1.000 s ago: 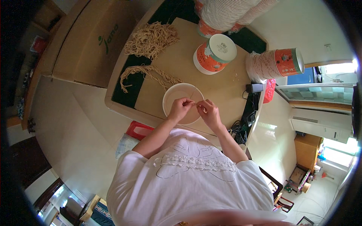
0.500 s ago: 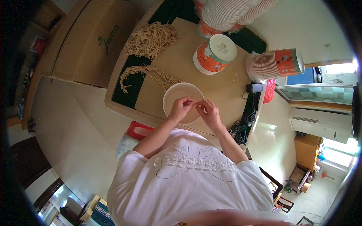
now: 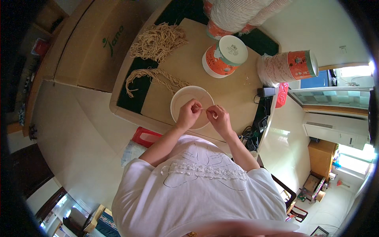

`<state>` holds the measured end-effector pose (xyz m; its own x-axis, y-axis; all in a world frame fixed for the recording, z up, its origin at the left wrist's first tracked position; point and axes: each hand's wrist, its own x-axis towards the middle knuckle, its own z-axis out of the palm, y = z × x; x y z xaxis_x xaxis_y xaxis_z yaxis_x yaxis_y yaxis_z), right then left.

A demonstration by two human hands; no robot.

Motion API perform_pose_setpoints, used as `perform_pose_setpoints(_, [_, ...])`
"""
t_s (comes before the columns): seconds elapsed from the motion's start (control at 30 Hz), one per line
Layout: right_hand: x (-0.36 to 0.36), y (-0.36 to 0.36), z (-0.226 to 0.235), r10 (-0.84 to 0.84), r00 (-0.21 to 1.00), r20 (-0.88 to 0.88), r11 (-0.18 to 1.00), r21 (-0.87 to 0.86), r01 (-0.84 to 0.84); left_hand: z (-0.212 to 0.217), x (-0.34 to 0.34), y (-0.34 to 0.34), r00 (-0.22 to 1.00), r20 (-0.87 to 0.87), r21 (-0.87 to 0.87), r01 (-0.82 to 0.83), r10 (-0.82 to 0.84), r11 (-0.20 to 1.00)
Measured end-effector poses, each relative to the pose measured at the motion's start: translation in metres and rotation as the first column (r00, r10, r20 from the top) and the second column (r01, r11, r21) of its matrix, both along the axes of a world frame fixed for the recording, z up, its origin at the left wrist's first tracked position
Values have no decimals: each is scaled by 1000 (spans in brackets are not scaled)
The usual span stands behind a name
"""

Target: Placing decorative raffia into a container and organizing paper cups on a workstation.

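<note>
My left hand (image 3: 190,115) and my right hand (image 3: 219,120) are raised over a white paper tub (image 3: 182,98) at the near edge of the table. Both are closed in a pinch, fingertips facing each other with a small gap between. A thin, light strand (image 3: 203,110) spans that gap, held at each end; it looks like cord, but is too small to be sure. Beyond the tub lies a twisted bundle of beige cord (image 3: 158,75), its right end close to the rim. A loose heap of the same cord (image 3: 160,41) sits farther back.
Upside-down orange printed tubs (image 3: 223,65) stand behind on a cardboard sheet (image 3: 237,94). Plastic-wrapped tub stacks (image 3: 241,15) fill the far edge, and another stack (image 3: 286,67) lies at right. Black adapters and cables (image 3: 262,118) line the right edge. A large cardboard box (image 3: 94,47) stands left.
My hands have drawn slightly apart, the left one shifting a little left, so the strand between the fingertips shows more. The tub has barely moved.
</note>
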<state>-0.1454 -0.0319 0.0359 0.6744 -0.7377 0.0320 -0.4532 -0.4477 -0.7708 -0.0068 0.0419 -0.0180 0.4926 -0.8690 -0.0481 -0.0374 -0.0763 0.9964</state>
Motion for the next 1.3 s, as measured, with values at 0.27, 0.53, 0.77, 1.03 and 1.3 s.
perform_pose_setpoints(0.27, [-1,0,-3,-5,1000,16,999,-32,6,16,2,5,957,277,37,81,-89,996])
perform_pose_setpoints(0.53, [-1,0,-3,17,1000,25,999,-50,-15,19,1,3,939,324,75,95,-114,993])
perform_pose_setpoints(0.77, [-1,1,-3,2,1000,19,1000,-26,-1,20,-1,3,939,337,60,52,-69,997])
perform_pose_setpoints(1.03, [0,-1,-1,17,1000,27,992,-128,-13,14,1,2,956,291,-21,43,-35,999])
perform_pose_setpoints(1.3, [2,-2,-3,-14,999,29,994,-111,17,20,-1,4,969,242,44,46,-55,998])
